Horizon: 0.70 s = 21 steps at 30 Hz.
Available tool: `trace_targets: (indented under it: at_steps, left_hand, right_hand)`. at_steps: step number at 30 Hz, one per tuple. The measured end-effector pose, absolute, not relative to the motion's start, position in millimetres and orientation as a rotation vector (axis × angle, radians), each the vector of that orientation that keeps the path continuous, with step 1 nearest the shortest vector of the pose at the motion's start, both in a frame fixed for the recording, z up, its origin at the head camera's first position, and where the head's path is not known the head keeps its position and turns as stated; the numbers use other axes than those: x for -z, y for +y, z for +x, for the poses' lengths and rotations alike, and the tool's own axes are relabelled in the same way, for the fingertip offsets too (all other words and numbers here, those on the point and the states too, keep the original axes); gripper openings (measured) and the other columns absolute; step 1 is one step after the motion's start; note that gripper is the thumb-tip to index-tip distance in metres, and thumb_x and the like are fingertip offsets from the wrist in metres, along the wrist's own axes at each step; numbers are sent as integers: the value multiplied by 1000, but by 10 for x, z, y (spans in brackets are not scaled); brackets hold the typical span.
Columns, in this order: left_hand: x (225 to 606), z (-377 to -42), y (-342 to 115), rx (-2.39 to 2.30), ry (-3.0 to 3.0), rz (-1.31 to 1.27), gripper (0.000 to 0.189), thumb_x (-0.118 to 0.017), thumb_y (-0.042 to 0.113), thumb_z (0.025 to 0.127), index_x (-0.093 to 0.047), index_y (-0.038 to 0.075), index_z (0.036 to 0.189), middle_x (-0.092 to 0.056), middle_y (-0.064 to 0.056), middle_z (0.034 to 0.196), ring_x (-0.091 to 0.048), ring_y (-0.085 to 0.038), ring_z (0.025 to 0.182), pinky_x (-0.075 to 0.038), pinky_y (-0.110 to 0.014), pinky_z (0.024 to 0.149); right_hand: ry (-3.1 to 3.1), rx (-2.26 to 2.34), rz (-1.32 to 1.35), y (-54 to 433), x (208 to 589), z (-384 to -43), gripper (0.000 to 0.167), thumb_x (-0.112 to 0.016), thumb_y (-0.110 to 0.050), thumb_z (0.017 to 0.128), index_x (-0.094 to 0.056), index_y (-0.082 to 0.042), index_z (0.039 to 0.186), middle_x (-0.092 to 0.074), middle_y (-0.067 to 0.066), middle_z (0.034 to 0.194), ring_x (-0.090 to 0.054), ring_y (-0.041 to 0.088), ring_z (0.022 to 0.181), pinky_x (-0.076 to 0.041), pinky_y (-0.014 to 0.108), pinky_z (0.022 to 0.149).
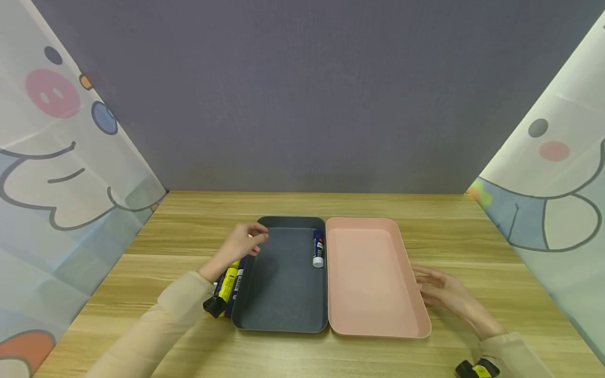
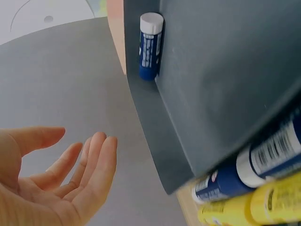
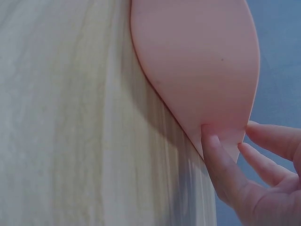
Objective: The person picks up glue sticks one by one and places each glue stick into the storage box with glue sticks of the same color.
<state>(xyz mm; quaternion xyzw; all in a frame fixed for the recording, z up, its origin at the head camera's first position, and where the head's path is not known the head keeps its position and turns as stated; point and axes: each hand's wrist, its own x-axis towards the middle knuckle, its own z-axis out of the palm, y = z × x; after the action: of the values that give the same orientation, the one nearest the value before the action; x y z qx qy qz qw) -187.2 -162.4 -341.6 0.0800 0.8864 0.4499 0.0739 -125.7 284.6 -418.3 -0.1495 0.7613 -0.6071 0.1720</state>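
Observation:
My left hand (image 1: 241, 241) hovers over the left rim of the dark grey tray (image 1: 279, 294), its fingers loosely bent and nothing between them. Inside that tray a blue glue stick (image 1: 318, 248) with a white end lies along the right wall. My right hand (image 1: 441, 289) is at the right side of the pink tray (image 1: 371, 304); in the right wrist view its fingertips (image 3: 210, 136) touch the tray's outer wall, with the fingers fairly straight. Left of the grey tray, partly under my left forearm, lie several blue and yellow glue sticks (image 1: 228, 283).
Both trays stand side by side on the wood-grain table (image 1: 373, 359). A grey panel (image 1: 312, 105) rises behind the table. Patterned cloths (image 1: 61, 173) hang on both sides. Each wrist wears a black strap-like device (image 1: 477, 369).

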Motion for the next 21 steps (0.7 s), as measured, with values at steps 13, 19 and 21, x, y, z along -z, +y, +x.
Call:
trace_targets:
  at_steps: [13, 19, 21]
  left_hand:
    - [3426, -1884, -1888, -1342, 2724, 196, 29, -51, 10, 89, -54, -8, 112, -55, -25, 92, -58, -34, 67, -52, -39, 63]
    - [3443, -1884, -1978, -1297, 2771, 168, 30, -52, 9, 88, -53, -10, 111, -55, -25, 92, -59, -33, 69, -52, -38, 63]
    - [3458, -1889, -2010, -1282, 2788, 162, 29, -52, 8, 87, -54, -10, 110, -55, -25, 92, -58, -33, 69, -52, -38, 63]
  right_hand:
    - [2168, 1722, -389, 2848, 4169, -1251, 49, -45, -10, 92, -25, 10, 132, -29, 43, 124, -56, 3, 97, -49, 29, 79]
    - [2170, 1727, -342, 2836, 4162, -1247, 50, -47, -11, 91, -26, 9, 132, -30, 41, 126, -56, 2, 97, -49, 30, 80]
    - [2174, 1726, -335, 2833, 4161, -1243, 50, -47, -11, 91, -27, 9, 132, -30, 41, 126, -56, 2, 97, -49, 30, 80]
